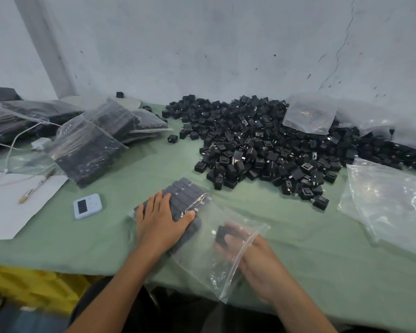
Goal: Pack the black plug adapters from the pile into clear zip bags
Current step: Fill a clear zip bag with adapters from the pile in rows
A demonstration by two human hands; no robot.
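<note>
At lower centre, the clear zip bag (203,251) is pinned to the worktop (130,169) by the flat, straight fingers of the left hand (160,222). One adapter (223,234) is gripped inside it by the right hand (256,259). Adapters are judged light and rigid, best pinched by their flat sides; the film is judged limp and slippery.

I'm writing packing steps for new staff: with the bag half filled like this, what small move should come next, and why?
Probably push the adapter in the right hand deeper into the zip bag, against the packed rows. The left hand lies flat on those rows, and a gap shows beside them.
</note>
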